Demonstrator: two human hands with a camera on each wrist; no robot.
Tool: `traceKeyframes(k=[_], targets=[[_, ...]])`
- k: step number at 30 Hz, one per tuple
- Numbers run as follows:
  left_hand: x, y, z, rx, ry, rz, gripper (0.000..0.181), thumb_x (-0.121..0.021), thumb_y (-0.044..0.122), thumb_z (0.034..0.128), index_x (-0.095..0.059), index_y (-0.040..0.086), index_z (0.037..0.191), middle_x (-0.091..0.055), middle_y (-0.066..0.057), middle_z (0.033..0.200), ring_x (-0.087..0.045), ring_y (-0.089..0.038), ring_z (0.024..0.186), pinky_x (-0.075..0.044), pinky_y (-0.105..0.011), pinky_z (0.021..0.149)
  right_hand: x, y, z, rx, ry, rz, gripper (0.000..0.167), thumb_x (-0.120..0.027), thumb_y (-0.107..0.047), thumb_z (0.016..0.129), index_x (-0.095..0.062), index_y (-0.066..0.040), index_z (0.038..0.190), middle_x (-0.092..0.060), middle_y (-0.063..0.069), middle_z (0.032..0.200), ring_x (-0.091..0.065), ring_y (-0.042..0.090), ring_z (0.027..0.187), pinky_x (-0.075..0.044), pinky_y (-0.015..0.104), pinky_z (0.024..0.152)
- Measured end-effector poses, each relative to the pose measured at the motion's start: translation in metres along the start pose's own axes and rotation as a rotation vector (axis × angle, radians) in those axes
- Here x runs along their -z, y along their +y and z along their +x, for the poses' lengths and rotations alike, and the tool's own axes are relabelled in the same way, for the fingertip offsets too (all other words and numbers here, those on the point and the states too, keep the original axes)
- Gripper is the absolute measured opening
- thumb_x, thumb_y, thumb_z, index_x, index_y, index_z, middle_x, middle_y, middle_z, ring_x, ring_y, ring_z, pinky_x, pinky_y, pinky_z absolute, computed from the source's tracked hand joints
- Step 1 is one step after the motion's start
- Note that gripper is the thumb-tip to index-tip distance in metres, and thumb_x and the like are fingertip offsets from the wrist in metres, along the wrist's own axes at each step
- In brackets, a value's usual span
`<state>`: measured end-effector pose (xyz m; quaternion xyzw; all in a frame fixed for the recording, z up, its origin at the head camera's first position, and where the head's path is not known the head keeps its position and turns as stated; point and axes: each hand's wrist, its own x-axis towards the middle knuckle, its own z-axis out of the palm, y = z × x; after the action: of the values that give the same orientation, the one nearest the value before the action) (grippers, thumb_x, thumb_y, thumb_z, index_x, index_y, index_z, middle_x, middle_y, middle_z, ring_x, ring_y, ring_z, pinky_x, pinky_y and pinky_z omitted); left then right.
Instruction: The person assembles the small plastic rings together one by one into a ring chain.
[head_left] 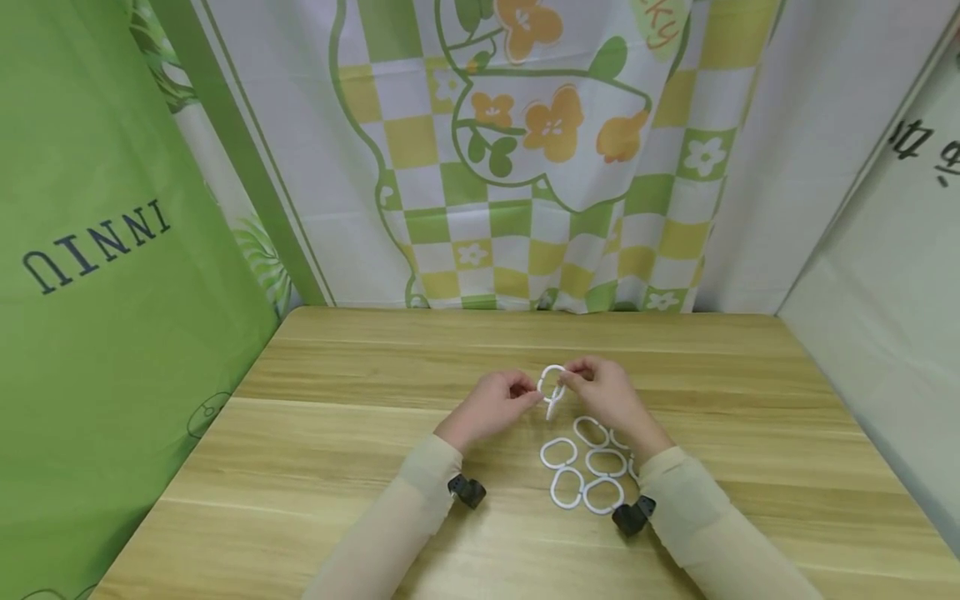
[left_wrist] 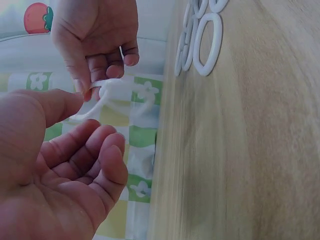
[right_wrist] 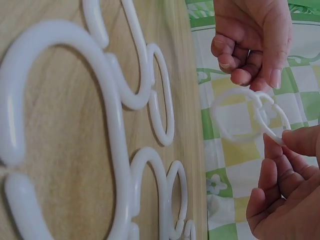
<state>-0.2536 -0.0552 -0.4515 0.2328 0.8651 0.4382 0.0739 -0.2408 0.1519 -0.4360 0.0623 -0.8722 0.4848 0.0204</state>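
I have left hand (head_left: 492, 408) and right hand (head_left: 607, 396) pinching the crossed rings (head_left: 554, 403) just right of centre, lower half of frame, loose rings (head_left: 604, 451) below; step judged as linking, next move likely needing steady, aligned gaps.

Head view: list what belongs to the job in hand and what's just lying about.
Likely the job:
left hand
right hand
held rings
loose rings, probably, being the same kind
table, as work surface

Just around:
patterned cloth
green cloth
wrist cameras
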Motion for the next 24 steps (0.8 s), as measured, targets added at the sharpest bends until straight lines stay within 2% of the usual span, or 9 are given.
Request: traceKeyframes(k=[6,11,16,24], targets=[[0.003,0.003,0.000,0.021,0.019,-0.049,0.015,-0.064,0.025,0.0961,-0.067,0.011,0.095,-0.064,0.003,0.086,-0.058,-0.010,0.077,-0.050,-0.025,0.067,-0.001,-0.004,-0.003,-0.016,-0.027,0.080,0.021,-0.060,-0.016,0.097,-0.064,0.002,0.105,-0.072,0.012,0.096,-0.062,0.021,0.086,-0.043,0.029,0.069],[0.005,0.002,0.000,0.030,0.052,-0.059,0.012,-0.064,0.023,0.0955,-0.067,0.011,0.094,-0.064,0.003,0.085,-0.057,-0.011,0.077,-0.049,-0.026,0.067,0.005,-0.002,-0.004,-0.008,-0.069,0.062,0.021,-0.063,-0.019,0.097,-0.065,0.000,0.104,-0.070,0.011,0.096,-0.059,0.019,0.084,-0.044,0.030,0.069],[0.008,-0.004,0.000,0.035,0.082,-0.058,0.011,-0.064,0.024,0.0957,-0.067,0.014,0.093,-0.064,0.004,0.085,-0.057,-0.011,0.077,-0.049,-0.027,0.067,0.023,0.011,0.000,0.004,-0.103,-0.018,0.022,-0.061,-0.017,0.097,-0.064,0.002,0.107,-0.066,0.014,0.098,-0.058,0.021,0.087,-0.047,0.032,0.073],[0.015,-0.004,-0.002,0.006,0.061,-0.052,0.010,-0.065,0.025,0.0961,-0.068,0.015,0.094,-0.065,0.005,0.086,-0.058,-0.012,0.078,-0.049,-0.028,0.068,0.048,0.033,0.009,0.028,-0.193,-0.194,0.021,-0.061,-0.013,0.095,-0.065,0.005,0.107,-0.065,0.012,0.095,-0.059,0.023,0.089,-0.047,0.037,0.080]])
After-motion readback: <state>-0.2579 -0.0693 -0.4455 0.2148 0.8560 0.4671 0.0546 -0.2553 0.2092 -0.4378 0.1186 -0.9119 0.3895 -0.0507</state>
